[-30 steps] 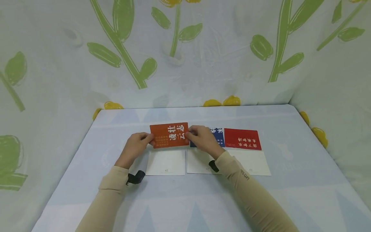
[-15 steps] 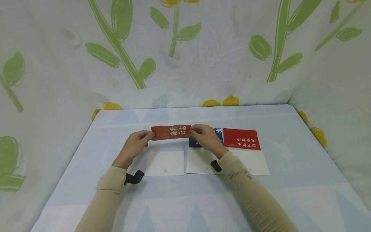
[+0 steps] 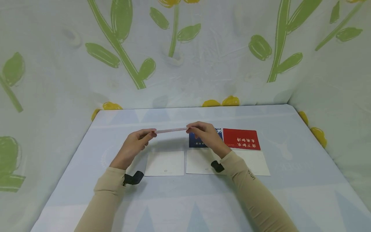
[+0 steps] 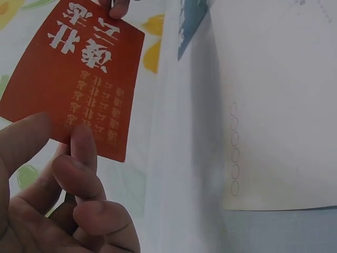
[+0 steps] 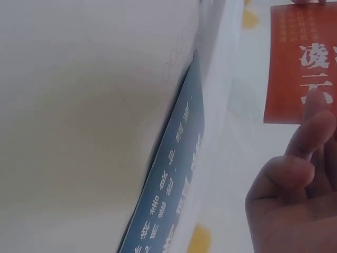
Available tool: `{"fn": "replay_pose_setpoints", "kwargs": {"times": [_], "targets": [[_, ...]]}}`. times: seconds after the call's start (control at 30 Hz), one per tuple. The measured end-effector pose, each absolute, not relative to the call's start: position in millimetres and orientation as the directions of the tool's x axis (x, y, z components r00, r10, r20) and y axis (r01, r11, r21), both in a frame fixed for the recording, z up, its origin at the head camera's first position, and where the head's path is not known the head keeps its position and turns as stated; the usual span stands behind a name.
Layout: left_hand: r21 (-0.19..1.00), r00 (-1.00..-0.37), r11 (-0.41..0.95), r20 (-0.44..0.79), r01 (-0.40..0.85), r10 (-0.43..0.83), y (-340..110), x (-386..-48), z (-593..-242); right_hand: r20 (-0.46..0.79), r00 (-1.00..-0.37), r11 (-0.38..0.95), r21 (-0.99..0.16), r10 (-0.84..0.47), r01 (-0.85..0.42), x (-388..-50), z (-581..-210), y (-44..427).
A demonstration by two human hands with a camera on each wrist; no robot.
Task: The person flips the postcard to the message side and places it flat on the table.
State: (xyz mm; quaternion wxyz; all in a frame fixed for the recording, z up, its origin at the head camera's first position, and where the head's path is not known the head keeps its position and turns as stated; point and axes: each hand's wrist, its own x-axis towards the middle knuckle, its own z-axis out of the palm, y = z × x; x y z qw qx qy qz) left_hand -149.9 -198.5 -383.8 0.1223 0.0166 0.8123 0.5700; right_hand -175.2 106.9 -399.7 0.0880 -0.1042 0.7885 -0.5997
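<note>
The orange-red paper card with big white letters and rows of small gold ones (image 4: 76, 79) is up in the air over the counter (image 3: 301, 170). From the head view, I see just its thin edge, almost flat. The left hand (image 3: 131, 148) pinches one end between thumb and fingers, and the right hand (image 3: 210, 137) pinches the other end the same way.

Under my right hand lies a dark blue card with white letters (image 3: 198, 140), partly hidden. Just beside it, on its right, lies a bright red card with white letters (image 3: 242, 139). Nearer to me, I see a plain white paper card (image 3: 165, 163) on the left. More white card shows to its right, but my right beige sleeve (image 3: 258, 199) covers part of it. A white cloth with green leaves and yellow flowers (image 3: 214, 48) hangs behind.
</note>
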Motion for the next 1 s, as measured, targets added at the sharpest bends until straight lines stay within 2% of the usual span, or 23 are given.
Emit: {"fn": "replay_pose_setpoints", "kwargs": {"times": [0.23,0.6,0.83,1.0], "targets": [[0.93,-0.966,0.342,-0.199,-0.133,0.166,-199,-149,-382,-0.036,-0.964,0.248,-0.968,-0.263,-0.031,-173,-398,109],[0.944,-0.975,0.313,-0.16,-0.106,0.153,-200,-148,-388,-0.086,-0.954,0.314,-0.949,-0.289,-0.01,-172,-402,112],[0.876,-0.982,0.477,-0.145,-0.07,0.122,-199,-148,-390,-0.067,-0.942,0.333,-0.942,-0.329,-0.05,-170,-403,113],[0.784,-0.99,0.62,-0.059,0.035,0.13,-196,-147,-392,-0.052,-0.935,0.402,-0.91,-0.351,-0.1,-169,-402,111]]}}
